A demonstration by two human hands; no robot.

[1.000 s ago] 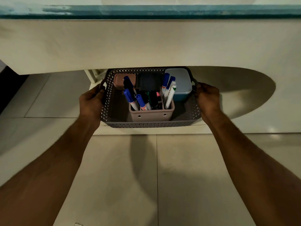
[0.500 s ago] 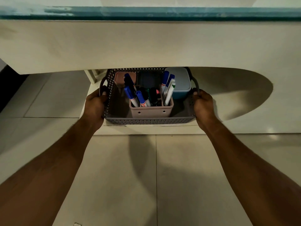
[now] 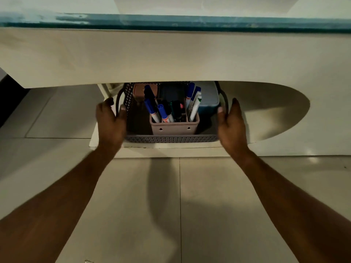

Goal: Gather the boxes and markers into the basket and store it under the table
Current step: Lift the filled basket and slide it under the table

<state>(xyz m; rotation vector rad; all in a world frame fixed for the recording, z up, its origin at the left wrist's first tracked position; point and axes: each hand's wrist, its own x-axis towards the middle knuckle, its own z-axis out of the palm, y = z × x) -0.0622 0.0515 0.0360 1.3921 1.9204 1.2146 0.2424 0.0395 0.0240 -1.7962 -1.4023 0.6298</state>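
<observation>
The grey perforated basket (image 3: 171, 138) sits on a white base slab (image 3: 171, 151) under the table, its far end hidden by the table's white apron (image 3: 171, 57). Inside stands a pink holder (image 3: 173, 128) with several markers (image 3: 161, 112). Behind the holder lie a small pink box (image 3: 138, 92), a dark box (image 3: 171, 92) and a pale blue box (image 3: 208, 99). My left hand (image 3: 111, 122) lies against the basket's left side and my right hand (image 3: 232, 124) against its right side. The fingers are fairly straight outside the loop handles, with the thumbs at the rim.
The table's teal glass edge (image 3: 171, 22) runs across the top of the view. Pale floor tiles (image 3: 133, 205) stretch in front of the base. A dark gap (image 3: 7, 99) shows at the far left, and a rounded shadow (image 3: 266, 111) falls right of the basket.
The basket has moved farther in under the table and settled on the white slab. Both hands have come off the handles and now lie flatter along its sides.
</observation>
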